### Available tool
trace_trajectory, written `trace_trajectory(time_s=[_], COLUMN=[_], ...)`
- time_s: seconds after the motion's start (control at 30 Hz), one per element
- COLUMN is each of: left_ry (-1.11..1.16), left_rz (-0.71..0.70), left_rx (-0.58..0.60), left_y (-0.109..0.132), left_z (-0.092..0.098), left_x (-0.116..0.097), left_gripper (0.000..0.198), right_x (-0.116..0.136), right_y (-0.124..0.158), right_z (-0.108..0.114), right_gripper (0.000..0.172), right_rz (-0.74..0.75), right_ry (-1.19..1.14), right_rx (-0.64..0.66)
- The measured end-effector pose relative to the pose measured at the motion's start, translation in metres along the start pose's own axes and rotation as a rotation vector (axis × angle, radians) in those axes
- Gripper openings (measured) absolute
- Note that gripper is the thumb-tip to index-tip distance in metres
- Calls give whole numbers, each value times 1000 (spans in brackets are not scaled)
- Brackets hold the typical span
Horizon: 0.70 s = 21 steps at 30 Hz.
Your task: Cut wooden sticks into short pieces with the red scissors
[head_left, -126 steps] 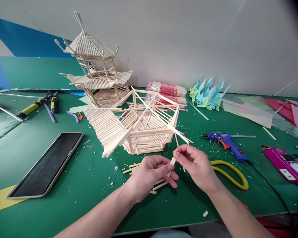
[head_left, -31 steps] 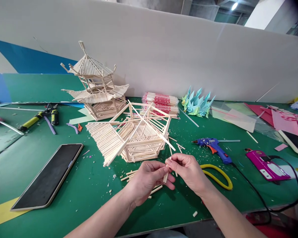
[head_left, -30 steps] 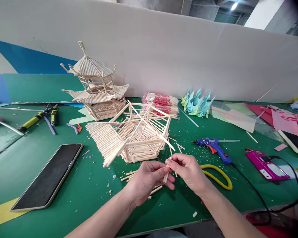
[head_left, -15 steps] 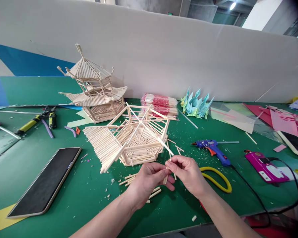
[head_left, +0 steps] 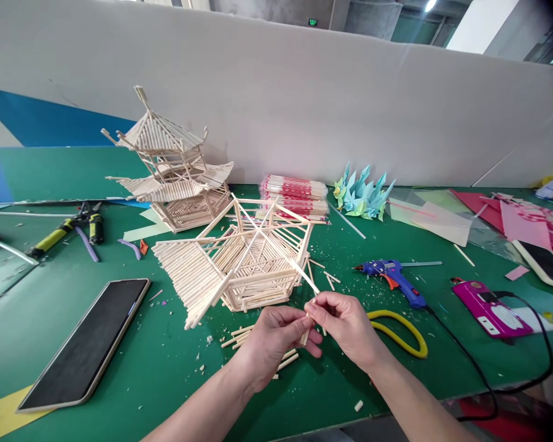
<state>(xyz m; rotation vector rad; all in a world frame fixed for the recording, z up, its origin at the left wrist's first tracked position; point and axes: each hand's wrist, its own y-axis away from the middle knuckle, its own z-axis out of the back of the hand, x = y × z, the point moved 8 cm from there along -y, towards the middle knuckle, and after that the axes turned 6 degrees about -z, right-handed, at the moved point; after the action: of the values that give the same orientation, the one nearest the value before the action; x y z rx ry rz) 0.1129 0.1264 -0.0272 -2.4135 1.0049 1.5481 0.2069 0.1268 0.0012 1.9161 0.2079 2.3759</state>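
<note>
My left hand [head_left: 271, 341] and my right hand [head_left: 348, 322] meet over the green table [head_left: 166, 368], both pinching the same short wooden stick [head_left: 306, 334] between their fingertips. Just beyond them stands a hexagonal wooden stick frame [head_left: 244, 264] with a slatted roof panel on its left side. More cut sticks [head_left: 239, 337] lie on the table under my left hand. A finished two-tier stick pagoda [head_left: 166, 166] stands behind the frame.
A tablet [head_left: 85, 341] lies at the left, pliers [head_left: 67, 227] beyond it. A blue glue gun [head_left: 394, 276], yellow-handled cutters [head_left: 403, 334] and a magenta device [head_left: 491, 301] with a black cable lie to the right. Wrapped chopstick packs [head_left: 295, 196] and paper cranes [head_left: 362, 193] sit by the wall.
My hands stay joined on the stick, shifting slightly. The view has tilted up and drifted, so the table contents sit lower in the picture.
</note>
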Motion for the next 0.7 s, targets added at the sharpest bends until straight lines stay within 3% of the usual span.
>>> trace_trajectory(time_s=[0.27,0.37,0.5,0.6,0.7], left_ry=[48,49,-66,-250,-443], left_rz=[36,44,-16,-73,-163], left_rx=[-41,-52,-61,-108,-156], left_y=[5,7,10,15,24], left_z=[-1,1,2,6,10], left_x=[3,3,-6,-14,-25], left_gripper=[19,19,19,20,20], right_x=[-6,-24,-54,-71,-75], right_y=[24,47,74,77,70], right_z=[42,70,96,101,101], right_gripper=[26,20,27,30,24], right_rz=[-65,-63,-14,19,36], right_ry=[180,505,948,1129,1158], right_rx=[-169,-292,-426,-412,-358])
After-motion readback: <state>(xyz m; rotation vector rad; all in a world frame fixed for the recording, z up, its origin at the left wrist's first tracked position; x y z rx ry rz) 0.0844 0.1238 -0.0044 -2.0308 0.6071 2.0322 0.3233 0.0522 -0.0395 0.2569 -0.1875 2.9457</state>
